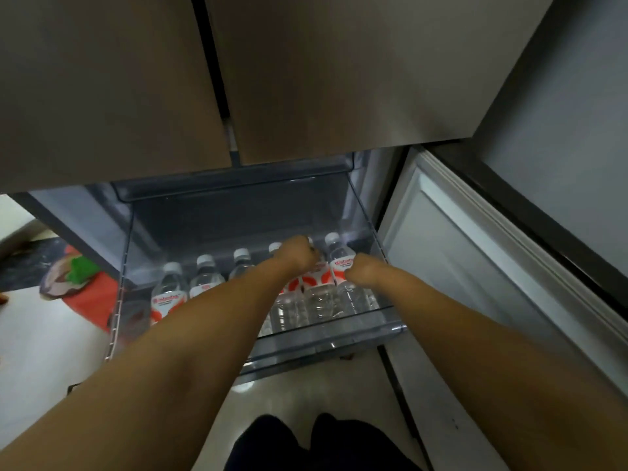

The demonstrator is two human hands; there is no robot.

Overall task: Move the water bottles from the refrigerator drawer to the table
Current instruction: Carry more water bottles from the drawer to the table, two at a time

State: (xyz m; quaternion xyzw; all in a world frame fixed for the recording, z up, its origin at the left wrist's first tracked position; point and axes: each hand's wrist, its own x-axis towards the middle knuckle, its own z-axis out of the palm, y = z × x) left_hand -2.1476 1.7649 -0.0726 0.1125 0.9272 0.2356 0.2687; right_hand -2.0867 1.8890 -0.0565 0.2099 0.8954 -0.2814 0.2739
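Currently both hands down in refrigerator drawer (390, 326): left hand (296, 254) curled round bottle neck (311, 242) at 12 o'clock, right hand (363, 268) gripping neighbouring bottle (341, 266). Risk: lifting knocks packed row of bottles (190, 283) at 9 o'clock; wet plastic slips.

The water bottles (170, 294) carry white labels (343, 266) with a red word and orange shapes, but the letters are too blurred to read.

- Clear plastic refrigerator drawer (380, 329) stands pulled out, holding a row of clear, white-capped water bottles (170, 294).
- Left hand (296, 254) grips one bottle's top; right hand (362, 268) curls against the rightmost bottle (341, 266).
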